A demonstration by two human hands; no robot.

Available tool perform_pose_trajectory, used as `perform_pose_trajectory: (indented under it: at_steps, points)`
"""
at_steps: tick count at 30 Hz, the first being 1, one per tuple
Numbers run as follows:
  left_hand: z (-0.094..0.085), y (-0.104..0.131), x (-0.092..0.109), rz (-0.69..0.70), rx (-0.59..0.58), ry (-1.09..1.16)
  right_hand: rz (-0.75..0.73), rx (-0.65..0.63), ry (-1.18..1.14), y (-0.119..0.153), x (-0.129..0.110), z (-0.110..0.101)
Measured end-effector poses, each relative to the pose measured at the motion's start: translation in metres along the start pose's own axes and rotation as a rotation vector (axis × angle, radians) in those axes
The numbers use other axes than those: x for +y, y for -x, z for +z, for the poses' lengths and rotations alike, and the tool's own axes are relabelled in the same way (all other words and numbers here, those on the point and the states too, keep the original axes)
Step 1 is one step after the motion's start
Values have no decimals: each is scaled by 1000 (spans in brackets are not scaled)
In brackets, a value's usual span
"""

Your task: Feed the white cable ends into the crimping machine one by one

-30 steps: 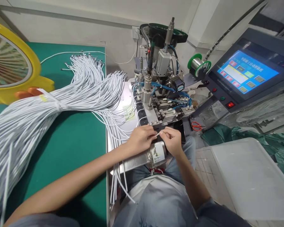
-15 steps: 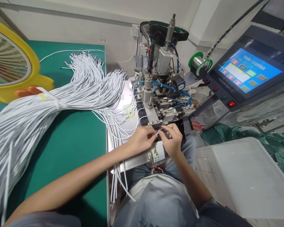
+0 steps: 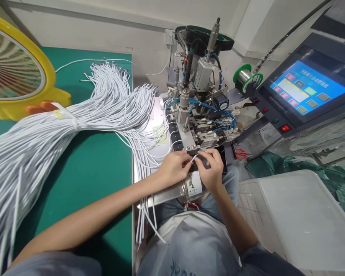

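Between our left hand (image 3: 176,166) and right hand (image 3: 212,168), just below the machine (image 3: 201,111) at the centre of the frame, we pinch a short white cable end (image 3: 194,157), thumbs and fingertips closed on it. To our left, a big tied bundle of white cables (image 3: 60,134) spreads over the green desk (image 3: 103,168), reaching from the lower left toward the machine. We have a lit screen (image 3: 307,88) at upper right.

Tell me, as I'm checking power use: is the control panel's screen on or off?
On. The screen glows blue with coloured buttons, and the red switch below it is lit.
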State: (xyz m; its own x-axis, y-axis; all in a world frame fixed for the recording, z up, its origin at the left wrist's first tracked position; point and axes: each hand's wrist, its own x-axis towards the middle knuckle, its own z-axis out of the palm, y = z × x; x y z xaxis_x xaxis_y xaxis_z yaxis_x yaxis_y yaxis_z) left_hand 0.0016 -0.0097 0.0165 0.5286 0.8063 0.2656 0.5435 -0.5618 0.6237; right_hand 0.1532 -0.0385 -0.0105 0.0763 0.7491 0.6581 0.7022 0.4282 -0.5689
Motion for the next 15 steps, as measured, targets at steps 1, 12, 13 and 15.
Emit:
perform_pose_trajectory:
  at_steps: [1,12,13,15]
  points:
    - [0,0,0,3,-2,-8,-16,-13,12,-1,0,-1]
    - [4,1,-3,-11,28,10,-75,-2,45,-1,2,1]
    - [4,1,-3,-11,30,10,-54,5,19,-1,3,2]
    - [3,1,-2,-8,33,7,4,23,-30,-1,5,3]
